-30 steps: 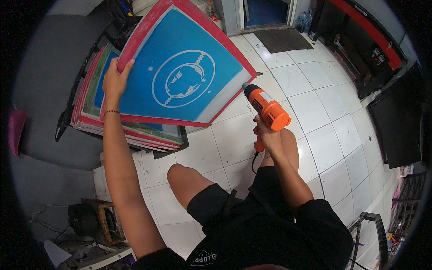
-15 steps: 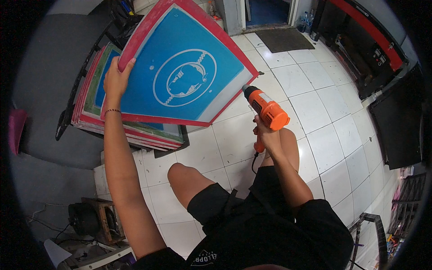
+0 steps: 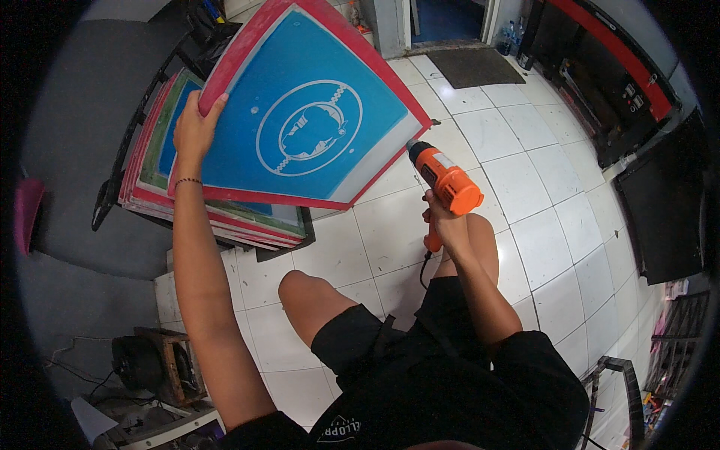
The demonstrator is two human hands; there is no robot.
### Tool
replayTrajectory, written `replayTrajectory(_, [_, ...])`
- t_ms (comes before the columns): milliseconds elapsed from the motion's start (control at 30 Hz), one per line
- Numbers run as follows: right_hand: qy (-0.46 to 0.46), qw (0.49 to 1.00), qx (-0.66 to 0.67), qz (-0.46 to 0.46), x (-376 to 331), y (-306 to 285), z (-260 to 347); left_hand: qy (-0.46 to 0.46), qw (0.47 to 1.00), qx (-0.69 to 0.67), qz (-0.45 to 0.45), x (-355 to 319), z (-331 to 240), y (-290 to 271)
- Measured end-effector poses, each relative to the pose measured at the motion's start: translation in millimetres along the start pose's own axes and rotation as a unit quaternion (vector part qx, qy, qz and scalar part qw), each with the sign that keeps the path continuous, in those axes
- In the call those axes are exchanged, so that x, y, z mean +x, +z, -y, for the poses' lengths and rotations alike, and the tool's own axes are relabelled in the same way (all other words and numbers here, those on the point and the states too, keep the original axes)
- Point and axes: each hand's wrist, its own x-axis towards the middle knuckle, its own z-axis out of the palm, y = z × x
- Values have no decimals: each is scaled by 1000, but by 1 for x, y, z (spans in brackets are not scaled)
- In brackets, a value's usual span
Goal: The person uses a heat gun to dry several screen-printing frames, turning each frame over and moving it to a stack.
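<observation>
A screen-printing frame (image 3: pixel 232 161) with a red border and blue mesh is held up at a tilt on my left. Its mesh carries a pale oval design. My left hand (image 3: pixel 195 135) is closed round the frame's left edge, thumb on the near face. In my right hand (image 3: pixel 446 226) is an orange heat gun (image 3: pixel 454 187), gripped by its handle, with a cord hanging from the bottom. The metal nozzle points up and left at the frame's right edge, close to the red border. Fingers on the far side of the handle are partly hidden.
Under the held frame, more screen frames (image 3: pixel 255 226) lie stacked on a black rack. White floor tiles (image 3: pixel 540 225) spread around my legs. A dark doormat (image 3: pixel 475 67) lies before a doorway. On the right stands a black and red cabinet (image 3: pixel 637 64); a small wooden box (image 3: pixel 180 367) sits lower left.
</observation>
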Motion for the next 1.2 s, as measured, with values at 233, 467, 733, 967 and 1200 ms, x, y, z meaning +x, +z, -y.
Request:
replayTrajectory(233, [-7,1000,5,14,-2,1,0,-1,1000,-5,6,1,0,0])
replayTrajectory(467, [-4,1000,-7,17,0,1,-5,-10,1000,-8,2,-1,-3,0])
replayTrajectory(733, [-4,1000,-19,0,-1,2,-4,-11,1000,-1,-1,1,2,2])
replayTrajectory(967, [-1,999,17,-31,3,1,1,-11,1000,-9,6,1,2,3])
replayTrajectory(1200, [14,1000,-11,-1,-2,2,-2,-9,1000,-4,3,0,1,2])
